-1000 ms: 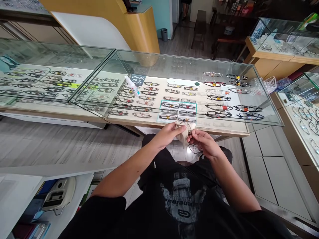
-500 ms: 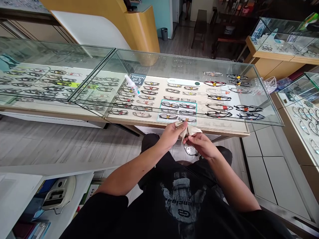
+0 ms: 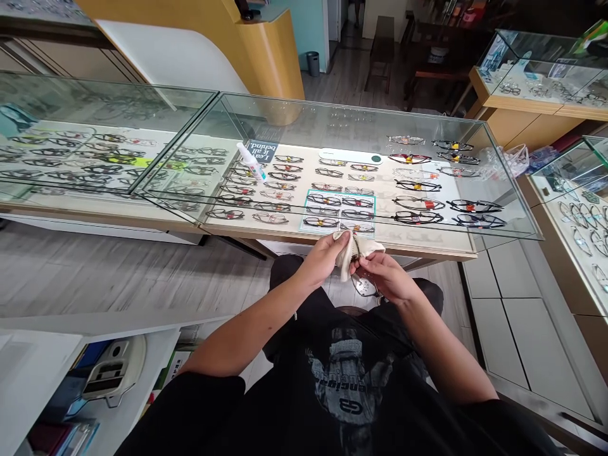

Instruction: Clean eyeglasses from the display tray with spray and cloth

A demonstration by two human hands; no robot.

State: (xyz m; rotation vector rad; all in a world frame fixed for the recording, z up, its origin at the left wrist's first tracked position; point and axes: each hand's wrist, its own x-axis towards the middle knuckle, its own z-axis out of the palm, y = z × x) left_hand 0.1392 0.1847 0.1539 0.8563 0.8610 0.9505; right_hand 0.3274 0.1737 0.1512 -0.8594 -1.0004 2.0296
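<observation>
Both hands meet at the centre of the frame, just off the front edge of a long glass-topped worktop with a pale wooden border [image 3: 437,249]. The left hand [image 3: 322,258] has its fingers closed on a soft cream-coloured cloth [image 3: 345,261], thumb uppermost. The right hand [image 3: 388,277] has its fingers gripping a pair of thin, dark-rimmed eyeglasses [image 3: 365,287]; the exact contact point is hidden. One clear lens, speckled with marks or reflections, hangs below the right fingers, and cloth folds cover part of the rest. The two-sided hold appears meant to steady the light frame, with the cloth apparently keeping bare fingertips off the covered part.

A slim white plastic bottle [image 3: 251,162] is on the glass, left of centre; its placement seems to keep it reachable yet clear of the hands. Beneath the glass, tagged spectacle frames [image 3: 417,186] sit in spaced rows, presumably so each can be viewed separately.
</observation>
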